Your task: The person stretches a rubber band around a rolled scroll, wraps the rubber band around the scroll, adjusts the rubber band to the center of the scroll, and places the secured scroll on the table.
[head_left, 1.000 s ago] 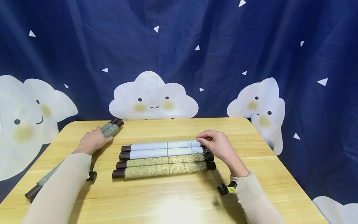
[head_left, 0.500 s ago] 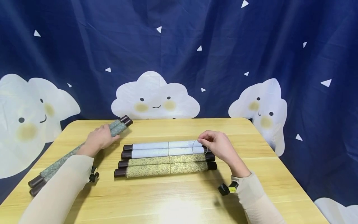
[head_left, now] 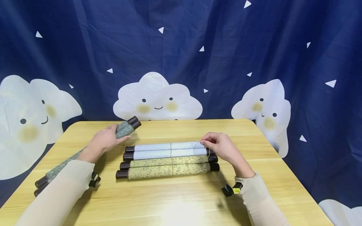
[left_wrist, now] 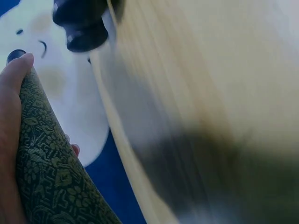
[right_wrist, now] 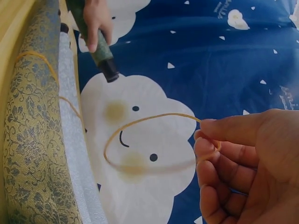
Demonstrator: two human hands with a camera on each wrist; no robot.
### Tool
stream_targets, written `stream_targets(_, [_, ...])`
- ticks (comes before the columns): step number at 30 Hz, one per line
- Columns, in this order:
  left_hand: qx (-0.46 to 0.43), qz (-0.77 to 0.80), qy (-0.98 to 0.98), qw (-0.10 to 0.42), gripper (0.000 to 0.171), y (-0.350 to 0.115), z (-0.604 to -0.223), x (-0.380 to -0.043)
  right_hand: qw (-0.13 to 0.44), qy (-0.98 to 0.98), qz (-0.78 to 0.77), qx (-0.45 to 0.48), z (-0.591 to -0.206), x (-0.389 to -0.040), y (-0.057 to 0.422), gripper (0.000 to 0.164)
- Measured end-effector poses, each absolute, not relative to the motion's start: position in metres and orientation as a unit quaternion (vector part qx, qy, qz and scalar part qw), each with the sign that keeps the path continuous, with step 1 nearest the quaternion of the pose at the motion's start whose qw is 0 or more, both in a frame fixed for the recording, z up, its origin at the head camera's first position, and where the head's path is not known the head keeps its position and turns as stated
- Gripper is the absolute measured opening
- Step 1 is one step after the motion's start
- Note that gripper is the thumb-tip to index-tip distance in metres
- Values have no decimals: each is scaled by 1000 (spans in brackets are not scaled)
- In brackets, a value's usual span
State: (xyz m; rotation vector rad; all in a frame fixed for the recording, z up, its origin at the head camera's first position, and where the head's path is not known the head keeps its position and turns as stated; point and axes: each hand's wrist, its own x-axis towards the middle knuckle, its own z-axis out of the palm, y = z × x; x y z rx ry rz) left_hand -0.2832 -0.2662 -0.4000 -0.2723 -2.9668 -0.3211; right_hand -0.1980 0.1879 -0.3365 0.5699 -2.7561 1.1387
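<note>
My left hand (head_left: 104, 140) grips a pair of green patterned scrolls (head_left: 124, 129) with dark end knobs, lying at a slant on the left of the head view. In the left wrist view, thumb and fingers lie round one green scroll (left_wrist: 51, 163). My right hand (head_left: 220, 147) pinches a thin rubber band (right_wrist: 140, 120) between thumb and forefinger, its loop hanging loose. Below that hand lie two white scrolls (head_left: 155, 154) bound by a band. Nearer me, two yellow floral scrolls (head_left: 155, 171) lie side by side, also banded.
A light wooden table (head_left: 147, 201) carries the scrolls. Behind it hangs a dark blue curtain (head_left: 181, 40) with smiling clouds and small white triangles. A small camera (head_left: 230, 190) is worn on the right wrist.
My left hand has moved to the right, carrying the green scrolls with it toward the banded ones. The right hand has stayed nearly still, still pinching the rubber band.
</note>
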Motion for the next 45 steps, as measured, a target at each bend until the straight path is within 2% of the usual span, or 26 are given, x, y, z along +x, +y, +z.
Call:
stream_targets(10, [-156,-85,-981,80,92,-224,-382,-263,64,-902,394,166,-340,-199,189,11])
stream_targets(16, [-190,-77,-975,81,91,-198,-374,-250,97,-895,407,153,-338,-201,188,8])
stream_targets(23, [-236,-81,-964,90,99,-167,-370,-233,122,-888,417,148,-339,-202,187,8])
stream_targets(27, [-263,-85,-956,96,97,-147,-368,-223,138,-885,421,145,-341,-202,186,8])
stream_targets(45, [-337,-91,-935,57,93,-78,-371,-190,160,-868,441,163,-347,-200,172,8])
